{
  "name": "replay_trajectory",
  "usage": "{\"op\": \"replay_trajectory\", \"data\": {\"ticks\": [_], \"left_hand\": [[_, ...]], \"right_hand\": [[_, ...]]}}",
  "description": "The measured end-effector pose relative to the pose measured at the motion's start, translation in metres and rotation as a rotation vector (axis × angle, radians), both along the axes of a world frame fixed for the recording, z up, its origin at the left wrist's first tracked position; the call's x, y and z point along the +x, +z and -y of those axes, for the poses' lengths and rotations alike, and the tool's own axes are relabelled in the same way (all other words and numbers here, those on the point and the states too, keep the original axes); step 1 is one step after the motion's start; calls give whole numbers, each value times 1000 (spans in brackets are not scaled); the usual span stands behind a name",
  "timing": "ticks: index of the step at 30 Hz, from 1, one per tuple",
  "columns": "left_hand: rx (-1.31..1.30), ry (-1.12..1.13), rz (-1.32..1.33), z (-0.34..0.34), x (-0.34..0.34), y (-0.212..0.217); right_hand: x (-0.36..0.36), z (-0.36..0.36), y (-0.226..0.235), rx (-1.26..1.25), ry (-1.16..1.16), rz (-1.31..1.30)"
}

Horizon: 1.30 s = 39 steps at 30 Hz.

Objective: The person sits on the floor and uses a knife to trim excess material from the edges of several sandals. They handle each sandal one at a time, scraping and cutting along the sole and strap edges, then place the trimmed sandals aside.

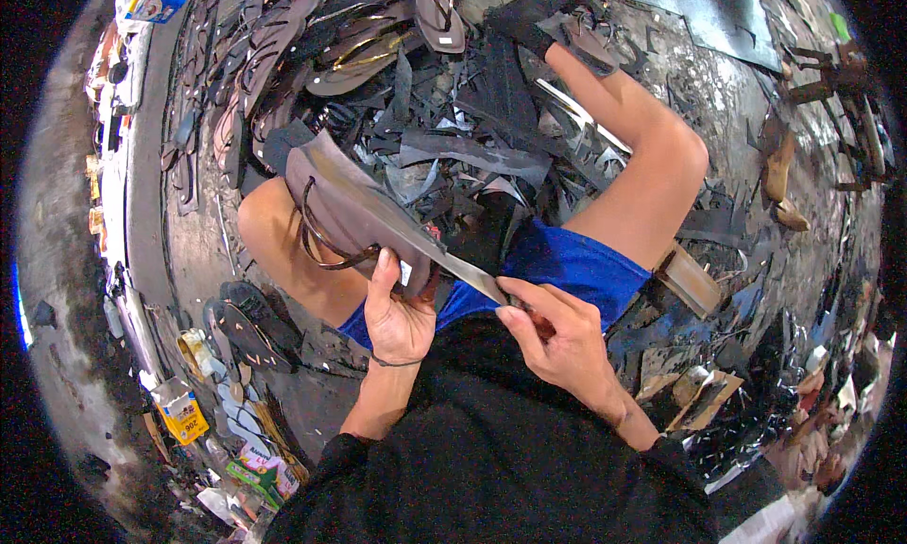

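Observation:
My left hand is closed around the heel end of a brown flip-flop, thumb on the footbed beside a small white label and fingers underneath. The flip-flop is tilted above my lap, its glossy dark strap facing up. Along its right edge runs a flat grey-brown sole strip, which narrows toward my right hand. Thumb and fingers of that hand pinch the strip's end. I cannot tell how far the strip is joined to the flip-flop.
Many dark sheet offcuts lie between my legs. Flip-flops are heaped at the far left, and a dark pair lies by my left thigh. A yellow box stands lower left; a brown block lies on the right.

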<state>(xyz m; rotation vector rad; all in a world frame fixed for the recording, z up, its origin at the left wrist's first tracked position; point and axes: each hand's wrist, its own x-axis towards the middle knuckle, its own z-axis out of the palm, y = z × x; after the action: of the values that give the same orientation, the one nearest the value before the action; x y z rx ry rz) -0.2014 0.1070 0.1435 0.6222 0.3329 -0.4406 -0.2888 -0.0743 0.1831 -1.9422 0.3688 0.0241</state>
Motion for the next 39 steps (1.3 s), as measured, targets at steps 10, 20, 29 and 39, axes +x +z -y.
{"op": "replay_trajectory", "data": {"ticks": [10,20,29,39], "left_hand": [[337,26,-87,4,-8,7],[72,172,-176,-21,-17,-4],[196,142,-213,-26,-17,-6],[137,64,-220,-41,-26,-11]], "right_hand": [[50,-21,-7,-116,46,182],[17,-7,-25,89,139,-33],[16,-16,-34,13,172,-43],[73,-44,-68,141,215,-31]]}}
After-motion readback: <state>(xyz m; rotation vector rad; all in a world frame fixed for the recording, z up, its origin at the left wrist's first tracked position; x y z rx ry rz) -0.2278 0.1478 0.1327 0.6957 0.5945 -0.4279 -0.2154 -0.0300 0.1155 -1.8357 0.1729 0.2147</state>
